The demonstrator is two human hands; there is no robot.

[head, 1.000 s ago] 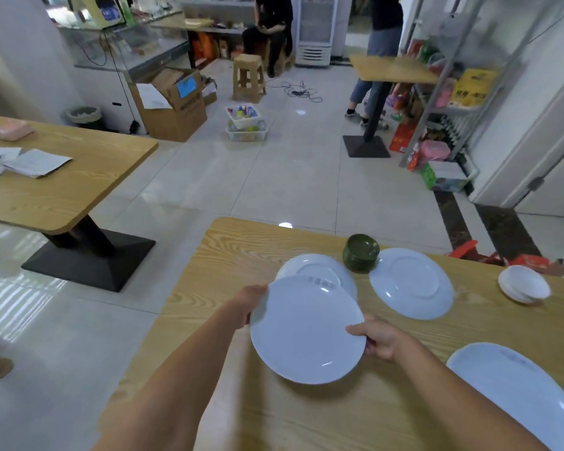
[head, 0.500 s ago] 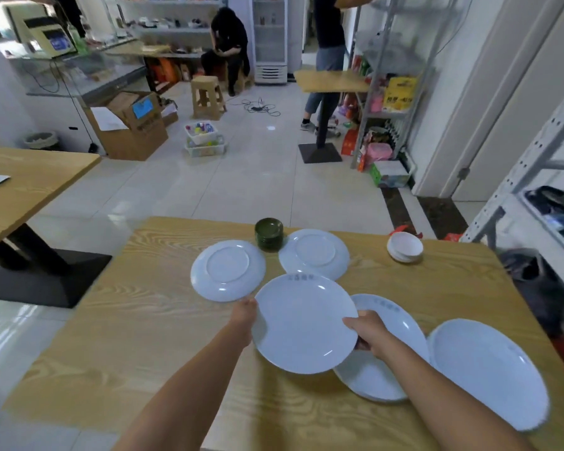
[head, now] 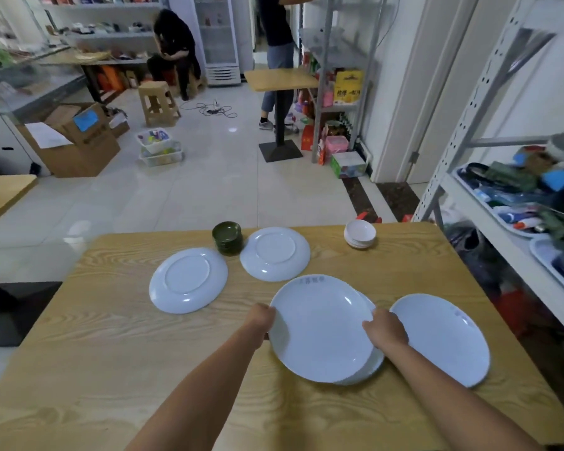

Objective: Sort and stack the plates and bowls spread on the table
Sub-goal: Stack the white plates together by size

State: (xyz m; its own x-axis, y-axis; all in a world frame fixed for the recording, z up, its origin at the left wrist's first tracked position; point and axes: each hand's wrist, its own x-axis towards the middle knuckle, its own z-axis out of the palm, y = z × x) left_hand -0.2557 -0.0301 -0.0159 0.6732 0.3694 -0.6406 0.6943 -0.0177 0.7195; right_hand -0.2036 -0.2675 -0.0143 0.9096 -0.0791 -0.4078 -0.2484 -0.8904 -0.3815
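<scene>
**Spotter:** What's moved?

**Me:** The white plate [head: 319,327] has gone right. Half a second ago it covered only the left part of the plate underneath [head: 376,364]. Now it's over nearly all of it, with just a crescent showing on the right.

**Spotter:** Grip?

**Me:** Both hands are on it. My left hand [head: 259,322] curls round the left rim and my right hand [head: 386,330] closes on the right rim. I can't tell whether it's resting on the lower plate or just above it.

**Spotter:** Any writing?

**Me:** There are grey characters [head: 311,280] on the far rim of the plate I'm holding, too blurred to read. The third plate [head: 443,346], just right of my right hand, has a faint mark that's just as blurred. Back on the shelving, a yellow box [head: 348,87] carries a band of characters I can't read. The cardboard box [head: 85,138] on the floor has a blue label, but I can't make out any text on it.

**Spotter:** What's hidden?

**Me:** My fingertips are out of sight under the rims. My right hand also covers the spot where the stacked plates come up to the third plate, so I can't tell whether they touch.

**Spotter:** Edges and room?

**Me:** The third plate lies near the right edge of the table [head: 111,369]. The green bowls [head: 227,237] are stacked at the far edge, between the upside-down plate [head: 188,279] and the second upside-down plate [head: 275,253]. The white bowls [head: 359,234] are stacked further right along that edge. Bare wood runs across the near left, beside my left forearm.
</scene>
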